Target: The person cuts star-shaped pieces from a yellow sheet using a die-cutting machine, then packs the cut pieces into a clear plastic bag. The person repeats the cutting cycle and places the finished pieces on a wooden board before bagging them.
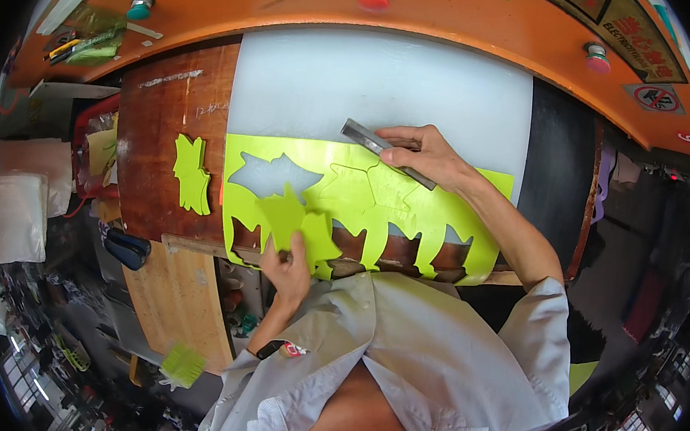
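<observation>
A yellow-green sheet (pixel 484 197) lies over the near part of a whitish cutting board (pixel 383 82), with several star-like openings cut along its near edge and one at its upper left. Between the thumb and fingers of my left hand (pixel 286 270) is a loose yellow-green cut piece (pixel 283 216), slightly blurred and raised over the sheet. My right hand (pixel 427 153) grips a dark metal bar-like tool (pixel 363 136), perhaps a cutting die seen edge-on, slanting above the sheet's far edge. More outlines show in the sheet beside it. A small stack of cut pieces (pixel 191 174) rests left of the board.
An orange machine beam (pixel 299 5) with red and green push buttons spans the far side. Brown wooden tabletop (pixel 154 126) lies to the left, a black surface (pixel 557 169) to the right. A red-rimmed bin (pixel 86 145) and clear plastic bags (pixel 17 209) stand farther left.
</observation>
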`<action>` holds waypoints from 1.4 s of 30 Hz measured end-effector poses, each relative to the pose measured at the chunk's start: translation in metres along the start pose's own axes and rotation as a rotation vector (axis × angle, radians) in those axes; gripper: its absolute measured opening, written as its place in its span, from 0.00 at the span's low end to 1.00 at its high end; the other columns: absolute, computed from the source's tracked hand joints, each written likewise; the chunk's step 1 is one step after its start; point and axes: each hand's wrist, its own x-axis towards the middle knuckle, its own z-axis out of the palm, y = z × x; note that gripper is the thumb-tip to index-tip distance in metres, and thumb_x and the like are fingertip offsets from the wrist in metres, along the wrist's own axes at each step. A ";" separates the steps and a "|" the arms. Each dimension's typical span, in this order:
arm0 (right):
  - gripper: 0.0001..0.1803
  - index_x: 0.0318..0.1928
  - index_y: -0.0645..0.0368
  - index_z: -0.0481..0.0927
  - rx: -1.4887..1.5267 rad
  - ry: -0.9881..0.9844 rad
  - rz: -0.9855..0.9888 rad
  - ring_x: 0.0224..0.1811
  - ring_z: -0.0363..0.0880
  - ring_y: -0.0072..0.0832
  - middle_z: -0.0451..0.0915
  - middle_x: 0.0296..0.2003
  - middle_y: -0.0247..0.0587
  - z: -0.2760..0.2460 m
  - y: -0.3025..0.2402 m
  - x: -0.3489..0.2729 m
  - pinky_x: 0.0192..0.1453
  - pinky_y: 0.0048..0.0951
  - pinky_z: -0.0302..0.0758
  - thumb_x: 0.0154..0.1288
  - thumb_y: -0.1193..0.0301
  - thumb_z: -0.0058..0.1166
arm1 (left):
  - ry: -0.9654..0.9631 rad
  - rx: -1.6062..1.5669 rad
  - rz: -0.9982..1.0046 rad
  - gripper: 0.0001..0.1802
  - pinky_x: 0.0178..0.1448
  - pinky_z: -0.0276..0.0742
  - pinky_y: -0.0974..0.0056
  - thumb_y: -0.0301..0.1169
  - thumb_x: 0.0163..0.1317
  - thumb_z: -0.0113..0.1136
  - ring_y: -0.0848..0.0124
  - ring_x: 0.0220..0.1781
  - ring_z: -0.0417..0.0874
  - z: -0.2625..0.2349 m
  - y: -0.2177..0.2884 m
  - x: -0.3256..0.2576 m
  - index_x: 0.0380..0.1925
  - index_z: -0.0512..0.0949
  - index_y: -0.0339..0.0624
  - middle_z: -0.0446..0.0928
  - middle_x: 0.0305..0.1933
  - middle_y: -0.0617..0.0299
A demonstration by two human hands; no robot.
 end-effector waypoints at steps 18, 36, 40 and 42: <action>0.41 0.61 0.65 0.79 -1.014 0.445 -0.660 0.64 0.70 0.53 0.76 0.61 0.48 -0.050 0.081 -0.133 0.68 0.50 0.75 0.42 0.68 0.77 | -0.160 -0.235 0.048 0.10 0.46 0.77 0.68 0.21 0.75 0.57 0.78 0.42 0.79 0.093 -0.013 0.048 0.51 0.80 0.27 0.83 0.43 0.62; 0.34 0.64 0.65 0.75 -1.134 0.571 -0.887 0.69 0.68 0.52 0.71 0.66 0.52 -0.030 0.132 -0.097 0.73 0.54 0.68 0.62 0.61 0.71 | -0.029 -0.064 0.158 0.14 0.49 0.77 0.57 0.31 0.76 0.57 0.63 0.44 0.82 0.010 -0.072 -0.049 0.49 0.81 0.28 0.83 0.45 0.53; 0.35 0.65 0.63 0.74 -1.158 0.610 -0.998 0.69 0.68 0.52 0.71 0.67 0.50 -0.034 0.124 -0.092 0.73 0.54 0.68 0.61 0.63 0.72 | 0.064 0.128 0.512 0.14 0.45 0.73 0.48 0.31 0.76 0.54 0.48 0.40 0.79 0.034 -0.111 -0.033 0.48 0.81 0.29 0.79 0.41 0.45; 0.34 0.64 0.63 0.74 -1.169 0.669 -1.029 0.70 0.68 0.52 0.70 0.67 0.50 -0.026 0.121 -0.094 0.74 0.53 0.68 0.61 0.64 0.72 | 0.136 0.152 0.620 0.15 0.44 0.71 0.45 0.31 0.75 0.53 0.42 0.39 0.77 0.042 -0.123 -0.023 0.49 0.81 0.29 0.77 0.40 0.41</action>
